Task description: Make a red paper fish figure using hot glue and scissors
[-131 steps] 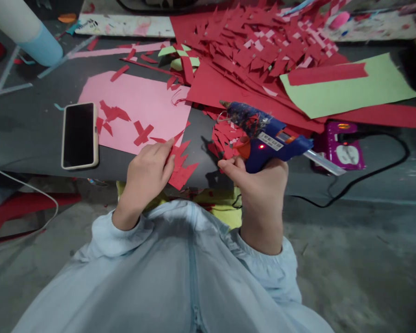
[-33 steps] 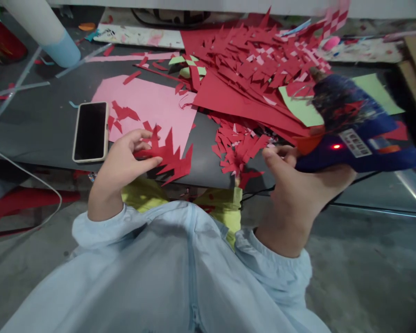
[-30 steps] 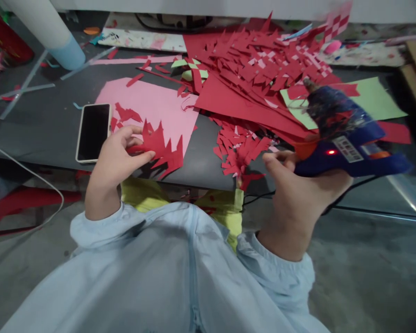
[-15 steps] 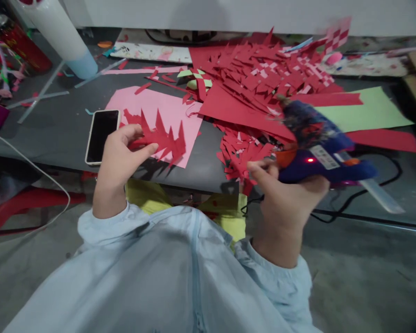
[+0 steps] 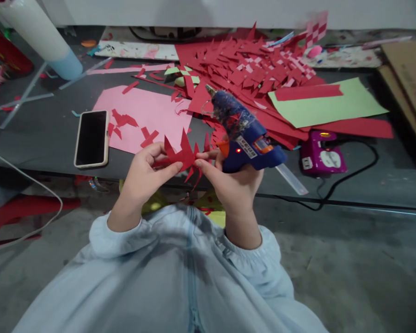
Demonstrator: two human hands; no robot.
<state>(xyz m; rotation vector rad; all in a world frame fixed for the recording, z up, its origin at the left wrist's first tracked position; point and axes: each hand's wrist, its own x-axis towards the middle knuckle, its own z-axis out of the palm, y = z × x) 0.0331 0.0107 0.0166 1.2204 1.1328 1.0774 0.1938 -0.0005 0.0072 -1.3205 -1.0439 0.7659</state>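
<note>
My left hand [image 5: 147, 173] is closed on a red paper piece [image 5: 180, 155] cut into pointed spikes, held over the table's front edge. My right hand [image 5: 230, 180] grips a blue hot glue gun [image 5: 241, 127] with a red light lit and a clear glue stick [image 5: 293, 179] out of its back. The gun's nozzle points up and away to the left. My right thumb and fingertip also pinch the spiky paper's right end; whether that end is a separate piece I cannot tell. Beneath lies pink paper [image 5: 142, 104] with small red scraps on it.
A phone [image 5: 92, 138] lies left of the pink paper. Behind are a heap of red cut paper [image 5: 242, 64] and a green sheet [image 5: 357, 99]. A purple power box [image 5: 322, 155] with a black cord sits at right. A white and blue bottle [image 5: 52, 41] stands back left.
Both hands have come together: the right hand moved left with the glue gun, the left moved right with the spiky red paper. The view has shifted right, showing more of the purple box.
</note>
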